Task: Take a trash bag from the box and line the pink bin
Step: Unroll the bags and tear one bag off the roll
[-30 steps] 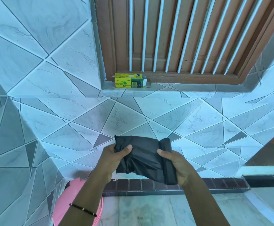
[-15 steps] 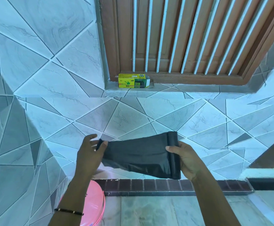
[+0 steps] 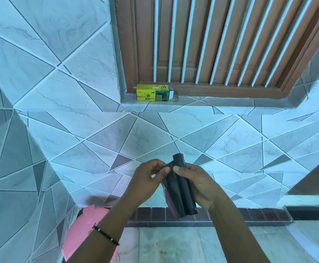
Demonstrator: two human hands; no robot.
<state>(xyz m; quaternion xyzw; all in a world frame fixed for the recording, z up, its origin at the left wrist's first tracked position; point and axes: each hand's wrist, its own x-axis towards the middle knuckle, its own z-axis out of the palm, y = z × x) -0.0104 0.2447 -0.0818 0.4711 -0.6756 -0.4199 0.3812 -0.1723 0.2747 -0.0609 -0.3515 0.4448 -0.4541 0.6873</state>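
A folded black trash bag (image 3: 180,188) hangs upright between both hands in front of the tiled wall. My right hand (image 3: 202,186) cradles its right side with the thumb on its top. My left hand (image 3: 147,179) pinches the bag's upper left corner with thumb and fingertips. The yellow-green bag box (image 3: 154,92) lies on the window ledge above, one end flap open. The pink bin (image 3: 84,232) stands on the floor at the lower left, partly hidden behind my left forearm.
A brown wooden window (image 3: 221,44) with white bars fills the top. The tiled wall juts out at the left beside the bin. A dark brick strip (image 3: 249,215) runs along the wall's foot, with a raised step (image 3: 310,202) at the right.
The bag was stretched wide between the hands; now the left hand has come in beside the right and the bag is gathered narrow and upright.
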